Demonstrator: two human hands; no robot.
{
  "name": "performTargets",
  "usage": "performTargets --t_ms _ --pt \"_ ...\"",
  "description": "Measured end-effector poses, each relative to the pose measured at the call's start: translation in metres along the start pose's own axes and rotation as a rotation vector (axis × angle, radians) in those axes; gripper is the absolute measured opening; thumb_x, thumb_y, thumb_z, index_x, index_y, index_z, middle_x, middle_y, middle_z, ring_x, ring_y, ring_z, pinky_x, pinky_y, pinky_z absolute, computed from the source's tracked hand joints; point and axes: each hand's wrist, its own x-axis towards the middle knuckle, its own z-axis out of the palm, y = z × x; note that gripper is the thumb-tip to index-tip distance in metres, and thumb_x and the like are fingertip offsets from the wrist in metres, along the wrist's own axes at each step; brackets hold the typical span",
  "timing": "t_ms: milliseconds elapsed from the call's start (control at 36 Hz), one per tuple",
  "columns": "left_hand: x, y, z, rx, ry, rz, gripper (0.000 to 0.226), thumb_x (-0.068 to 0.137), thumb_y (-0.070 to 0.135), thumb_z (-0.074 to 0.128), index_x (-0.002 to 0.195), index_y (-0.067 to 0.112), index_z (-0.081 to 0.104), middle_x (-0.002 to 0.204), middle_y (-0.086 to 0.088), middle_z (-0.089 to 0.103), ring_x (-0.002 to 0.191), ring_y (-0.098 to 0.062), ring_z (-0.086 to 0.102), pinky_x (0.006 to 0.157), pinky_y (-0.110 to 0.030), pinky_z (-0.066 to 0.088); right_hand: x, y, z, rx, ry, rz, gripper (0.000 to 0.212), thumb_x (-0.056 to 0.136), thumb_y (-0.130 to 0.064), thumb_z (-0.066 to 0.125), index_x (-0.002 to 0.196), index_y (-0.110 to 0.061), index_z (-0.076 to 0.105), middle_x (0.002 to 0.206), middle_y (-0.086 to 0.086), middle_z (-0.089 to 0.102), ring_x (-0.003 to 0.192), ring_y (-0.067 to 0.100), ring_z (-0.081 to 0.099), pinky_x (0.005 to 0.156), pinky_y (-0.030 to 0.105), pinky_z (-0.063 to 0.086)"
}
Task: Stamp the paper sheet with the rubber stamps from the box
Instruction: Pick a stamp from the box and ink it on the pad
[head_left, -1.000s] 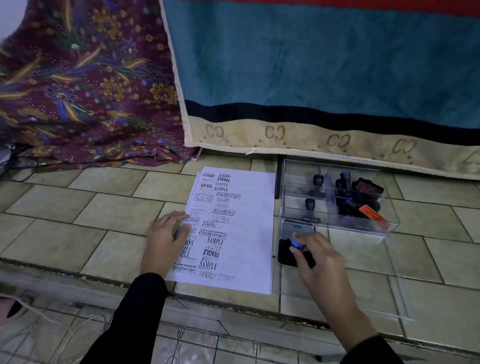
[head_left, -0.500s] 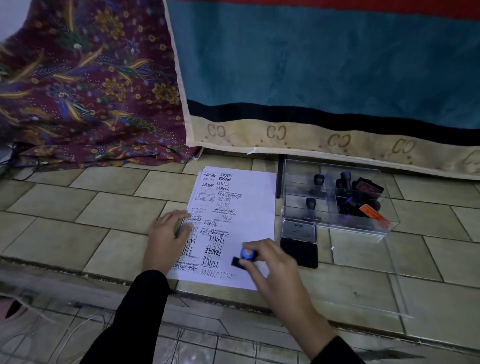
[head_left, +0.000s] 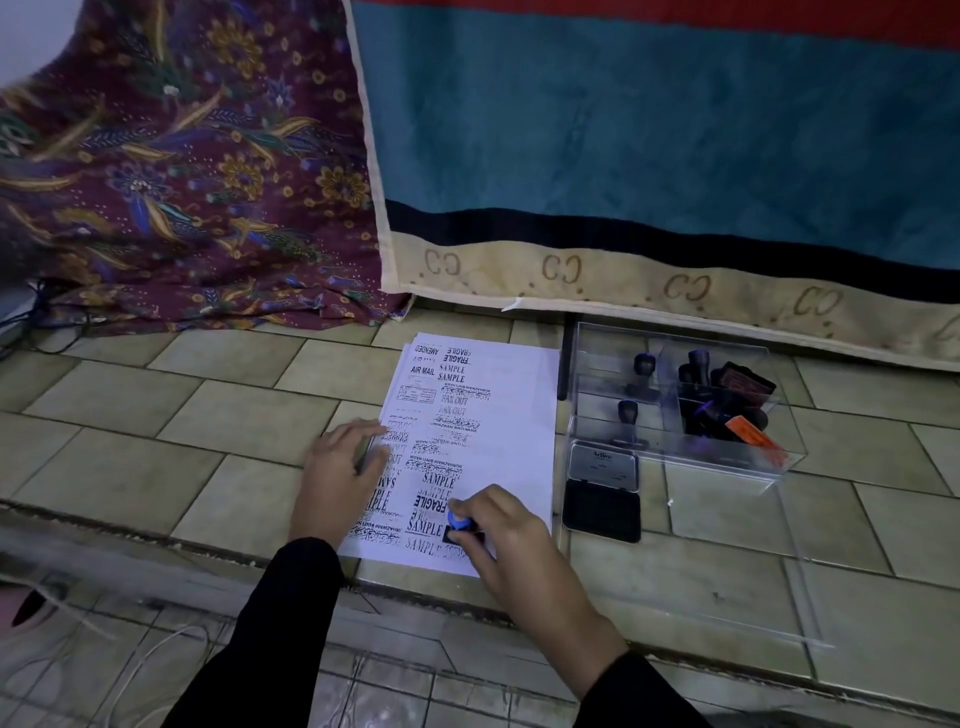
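two hands are working on the paper sheet (head_left: 519, 415), which is lying flat on the tiled floor (head_left: 130, 415) just left of the clear box (head_left: 675, 460). the left hand (head_left: 340, 467) is resting on the sheet's left edge with fingers spread and nearly straight, gripping nothing; it is probably pinning the stack so that it is not sliding under pressure. the right hand (head_left: 514, 540) is pinching the blue knob of a rubber stamp (head_left: 458, 522) between thumb and fingers and is holding its dark base down at the sheet's near end, beside the lowest "sample" prints. the upright hold is probably keeping the face level for an even print. the ink pad (head_left: 601, 512) is lying open between sheet and box, just beside the box's near-left corner, probably keeping the re-inking reach short. the other stamps (head_left: 727, 400) are standing and lying in the box's compartments.

limits of view: the stamp face is hiding under its own base and the fingers, so full contact with the paper cannot be told. further sheets are showing only as edges under the top one. several prints are reading too faint or blurred to make out. the box's transparent walls are making its near-right outline hard to trace.
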Motion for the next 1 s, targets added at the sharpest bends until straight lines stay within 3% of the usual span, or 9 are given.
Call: performTargets --t_ms 139,306,583,750,833,944,1000 --pt "0.000 -0.001 0.002 0.012 0.003 -0.001 0.028 0.089 0.032 0.057 0.110 0.018 0.069 0.118 0.004 0.066 0.109 -0.020 0.059 0.100 -0.042 0.045 -0.003 -0.005 0.005 -0.093 0.010 -0.066 0.022 0.079 -0.010 0.064 0.100 -0.014 0.059 0.085 0.003 0.059 0.077 0.017 0.060 0.071 0.019 0.043" --pt "0.000 -0.006 0.003 0.005 -0.018 -0.016 0.036 0.089 0.043 0.051 0.112 0.021 0.067 0.120 0.004 0.065 0.114 -0.020 0.057 0.102 -0.047 0.044 -0.002 -0.004 0.005 -0.070 0.041 -0.050 0.021 0.081 -0.009 0.066 0.098 -0.017 0.057 0.087 0.001 0.058 0.080 0.016 0.060 0.072 0.021 0.045" --pt "0.000 -0.003 0.002 0.012 -0.020 -0.011 0.036 0.089 0.040 0.051 0.112 0.018 0.068 0.120 0.004 0.065 0.114 -0.019 0.057 0.102 -0.044 0.044 -0.007 -0.004 0.006 -0.066 0.043 -0.076 0.024 0.083 -0.011 0.065 0.103 -0.019 0.055 0.090 0.001 0.059 0.083 0.016 0.061 0.073 0.024 0.049" --pt "0.001 -0.003 0.002 0.012 -0.014 -0.004 0.031 0.088 0.033 0.056 0.112 0.017 0.068 0.119 0.005 0.065 0.113 -0.020 0.057 0.102 -0.042 0.044 -0.004 0.000 0.006 -0.010 0.063 -0.012 0.020 0.085 -0.014 0.063 0.104 -0.021 0.058 0.095 -0.003 0.058 0.083 0.010 0.059 0.075 0.017 0.046" --pt "0.001 -0.001 0.002 0.002 -0.013 0.001 0.030 0.089 0.032 0.057 0.112 0.016 0.069 0.119 0.004 0.065 0.113 -0.019 0.056 0.102 -0.043 0.044 0.002 0.003 -0.009 0.098 0.141 0.068 0.018 0.084 -0.014 0.066 0.099 -0.022 0.059 0.097 -0.007 0.060 0.084 0.002 0.059 0.077 0.018 0.049" --pt "-0.001 0.000 0.001 0.003 -0.009 -0.004 0.032 0.089 0.035 0.055 0.112 0.017 0.069 0.120 0.005 0.065 0.113 -0.019 0.056 0.102 -0.043 0.043 0.030 0.009 -0.061 0.217 0.359 0.197 0.027 0.082 -0.007 0.069 0.096 -0.024 0.053 0.090 -0.014 0.064 0.080 -0.007 0.062 0.073 0.005 0.045" --pt "-0.001 0.001 0.001 -0.004 -0.010 -0.007 0.032 0.089 0.035 0.055 0.112 0.017 0.069 0.119 0.004 0.065 0.113 -0.019 0.056 0.103 -0.043 0.043 0.047 0.021 -0.090 0.190 0.459 0.257 0.025 0.082 -0.009 0.069 0.094 -0.023 0.052 0.088 -0.020 0.061 0.076 -0.008 0.062 0.072 0.007 0.047"
